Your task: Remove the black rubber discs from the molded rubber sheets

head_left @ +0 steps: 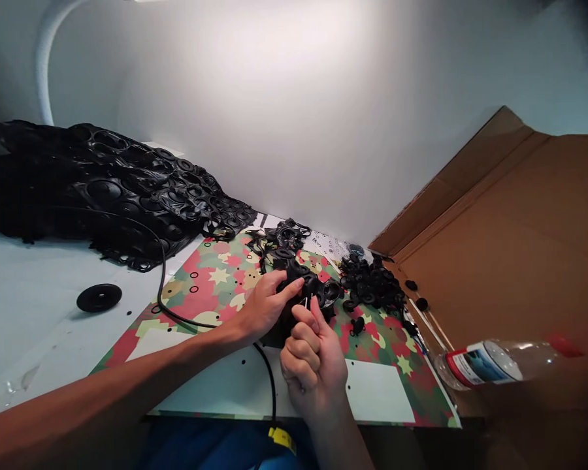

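My left hand (267,307) reaches in from the left, its thumb and fingers closed on a piece of black rubber sheet with round moulded parts (330,292). Beside it, my right hand (313,359) is curled into a fist with the thumb on top. A slim, shiny tool (308,302) pokes out of this fist against the rubber; most of it is hidden, so its kind does not show. More torn black rubber scrap (288,234) lies just behind the hands. To their right is a heap of small round black rubber parts (372,284).
A large stack of black moulded rubber sheets (102,189) fills the back left. A black disc (99,297) lies on the white surface. A black cable (164,281) crosses the patterned mat (215,274). On the right are a plastic bottle (490,362) and a cardboard wall (529,248).
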Action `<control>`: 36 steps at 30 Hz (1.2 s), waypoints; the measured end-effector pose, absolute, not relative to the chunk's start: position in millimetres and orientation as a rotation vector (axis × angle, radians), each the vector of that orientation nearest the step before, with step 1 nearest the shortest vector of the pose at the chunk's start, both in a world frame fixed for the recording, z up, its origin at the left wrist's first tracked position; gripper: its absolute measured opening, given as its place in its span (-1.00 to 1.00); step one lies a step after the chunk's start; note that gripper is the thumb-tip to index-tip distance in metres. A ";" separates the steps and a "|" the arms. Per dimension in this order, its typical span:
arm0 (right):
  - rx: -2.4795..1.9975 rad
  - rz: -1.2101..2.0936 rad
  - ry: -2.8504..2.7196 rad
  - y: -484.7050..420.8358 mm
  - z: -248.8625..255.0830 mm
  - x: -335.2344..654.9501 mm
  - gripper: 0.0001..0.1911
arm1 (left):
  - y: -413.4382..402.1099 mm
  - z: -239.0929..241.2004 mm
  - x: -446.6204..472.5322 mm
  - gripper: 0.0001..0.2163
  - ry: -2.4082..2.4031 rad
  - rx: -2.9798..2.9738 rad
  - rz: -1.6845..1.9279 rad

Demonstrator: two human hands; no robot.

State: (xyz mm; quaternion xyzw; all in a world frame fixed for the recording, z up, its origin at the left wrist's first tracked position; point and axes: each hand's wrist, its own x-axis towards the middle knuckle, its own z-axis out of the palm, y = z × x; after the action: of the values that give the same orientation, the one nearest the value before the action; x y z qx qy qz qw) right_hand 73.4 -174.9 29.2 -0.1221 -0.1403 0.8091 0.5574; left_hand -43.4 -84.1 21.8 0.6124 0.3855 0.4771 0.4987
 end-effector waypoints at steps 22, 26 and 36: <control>-0.843 1.144 -0.589 -158.0 51.7 245.2 -0.42 | -75.7 26.0 -48.8 -0.67 1.225 1.413 1.264; -0.895 1.149 -0.590 -126.3 53.3 274.1 -0.39 | -68.5 20.9 -51.1 -0.64 1.356 1.339 1.191; -0.828 1.422 -0.466 -158.4 61.6 233.2 -0.58 | -63.7 35.7 -58.8 -0.55 1.392 1.323 1.029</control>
State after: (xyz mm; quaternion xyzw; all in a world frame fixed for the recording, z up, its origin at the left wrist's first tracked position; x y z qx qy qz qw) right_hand 233.2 -158.4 61.6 -0.3654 -0.2058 0.6274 0.6561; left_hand -58.8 -63.7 35.7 0.5383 0.5662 0.4186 0.4631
